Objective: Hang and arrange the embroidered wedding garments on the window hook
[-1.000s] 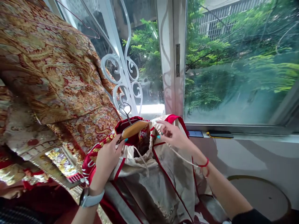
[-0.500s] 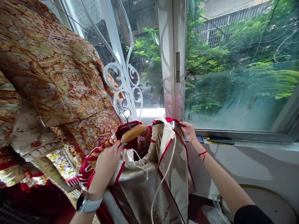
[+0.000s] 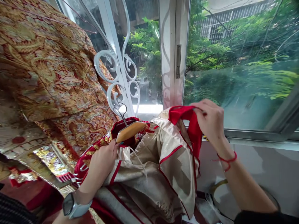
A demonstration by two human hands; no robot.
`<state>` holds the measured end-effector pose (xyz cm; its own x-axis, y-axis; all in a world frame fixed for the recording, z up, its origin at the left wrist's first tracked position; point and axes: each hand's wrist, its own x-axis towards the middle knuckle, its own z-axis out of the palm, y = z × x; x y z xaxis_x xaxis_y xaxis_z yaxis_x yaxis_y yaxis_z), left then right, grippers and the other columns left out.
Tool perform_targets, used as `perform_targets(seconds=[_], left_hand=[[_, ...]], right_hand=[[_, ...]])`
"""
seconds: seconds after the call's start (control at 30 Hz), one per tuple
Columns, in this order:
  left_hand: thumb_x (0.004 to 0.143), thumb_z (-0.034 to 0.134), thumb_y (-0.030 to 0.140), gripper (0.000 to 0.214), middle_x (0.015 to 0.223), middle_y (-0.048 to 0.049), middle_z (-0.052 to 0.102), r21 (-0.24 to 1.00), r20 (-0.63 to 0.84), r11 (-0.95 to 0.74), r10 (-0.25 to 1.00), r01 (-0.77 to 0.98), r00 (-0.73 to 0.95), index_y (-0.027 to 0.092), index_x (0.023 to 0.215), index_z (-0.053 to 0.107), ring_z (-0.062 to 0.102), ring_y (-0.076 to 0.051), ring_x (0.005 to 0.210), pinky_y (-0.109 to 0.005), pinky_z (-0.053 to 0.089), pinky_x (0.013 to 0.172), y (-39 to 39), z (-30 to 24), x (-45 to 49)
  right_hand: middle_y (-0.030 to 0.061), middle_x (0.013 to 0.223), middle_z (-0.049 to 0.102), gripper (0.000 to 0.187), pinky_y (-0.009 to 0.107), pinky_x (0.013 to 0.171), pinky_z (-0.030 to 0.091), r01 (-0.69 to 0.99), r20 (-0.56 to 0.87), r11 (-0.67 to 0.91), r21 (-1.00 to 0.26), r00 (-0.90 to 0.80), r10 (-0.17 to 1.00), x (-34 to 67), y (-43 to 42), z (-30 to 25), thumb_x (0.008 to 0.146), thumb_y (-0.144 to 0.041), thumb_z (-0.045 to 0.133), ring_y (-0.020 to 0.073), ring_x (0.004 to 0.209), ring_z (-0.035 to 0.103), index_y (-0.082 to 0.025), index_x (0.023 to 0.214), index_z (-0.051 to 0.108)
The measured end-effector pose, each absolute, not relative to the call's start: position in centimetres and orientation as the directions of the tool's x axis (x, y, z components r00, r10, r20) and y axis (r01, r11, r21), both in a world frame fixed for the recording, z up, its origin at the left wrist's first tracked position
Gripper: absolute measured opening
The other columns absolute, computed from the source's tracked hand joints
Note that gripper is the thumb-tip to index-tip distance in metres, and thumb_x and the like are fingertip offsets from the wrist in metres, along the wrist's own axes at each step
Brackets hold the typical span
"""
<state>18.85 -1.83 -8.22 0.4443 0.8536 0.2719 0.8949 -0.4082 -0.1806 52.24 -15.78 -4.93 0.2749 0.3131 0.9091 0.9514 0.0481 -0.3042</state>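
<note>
A cream skirt with red trim (image 3: 144,183) and a gathered drawstring waistband hangs below a wooden hanger (image 3: 130,132) with a metal hook. Over the same hanger lies a red garment with gold embroidery (image 3: 93,152). My left hand (image 3: 104,157), with a watch at the wrist, is closed on the hanger's left end and the cloth there. My right hand (image 3: 209,119), wearing a red string bracelet, pinches a wide red fabric band (image 3: 195,127) and holds it up at the skirt's right side. The hanger's right end is hidden by cloth.
Gold and red brocade garments (image 3: 63,74) hang close on the left. White scrolled ironwork (image 3: 116,68) stands behind the hanger, before the window frame (image 3: 173,62). A sill runs along the right, with a round object (image 3: 224,196) and clear plastic (image 3: 207,210) below.
My right hand has risen nearer and to the right, drawing the red band up from the skirt's waist. The white cord no longer hangs down the front. My left hand keeps its hold.
</note>
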Motion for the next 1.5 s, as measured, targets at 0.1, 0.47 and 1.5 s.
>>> perform_targets(seconds=[0.1,0.47,1.5], left_hand=[[0.100,0.019,0.031,0.043,0.081,-0.0138,0.072,-0.185,0.273,-0.393,0.860,0.901,0.431,0.016,0.107,0.059,0.071,-0.033,0.076,-0.033,0.039,0.055,-1.5,-8.2,18.7],[0.100,0.023,0.034,0.043,0.086,-0.0136,0.074,-0.229,0.291,-0.384,0.850,0.895,0.439,0.018,0.114,0.060,0.071,-0.033,0.079,-0.033,0.042,0.058,-0.5,-7.9,17.6],[0.101,0.017,0.031,0.043,0.080,-0.0153,0.071,-0.186,0.236,-0.412,0.863,0.892,0.447,0.013,0.109,0.055,0.071,-0.034,0.077,-0.036,0.049,0.058,-2.5,-7.5,19.2]], right_hand=[[0.0066,0.084,0.068,0.029,0.034,0.069,0.050,0.931,0.863,0.002,-0.365,0.338,0.375,51.7,-17.7,-12.0,0.091,-0.021,0.043,0.0221,0.076,0.064,-0.024,0.094,0.072],[0.0093,0.099,0.061,0.032,0.039,0.072,0.051,0.846,0.695,-0.090,-0.526,0.488,0.527,46.6,-14.8,-15.0,0.081,-0.046,0.061,0.0284,0.092,0.060,-0.023,0.101,0.051],[0.0018,0.057,0.055,0.022,0.028,0.054,0.040,0.943,0.425,-0.037,-0.330,0.184,0.886,38.7,-13.9,-2.1,0.087,-0.026,0.055,0.0139,0.050,0.051,-0.018,0.066,0.060]])
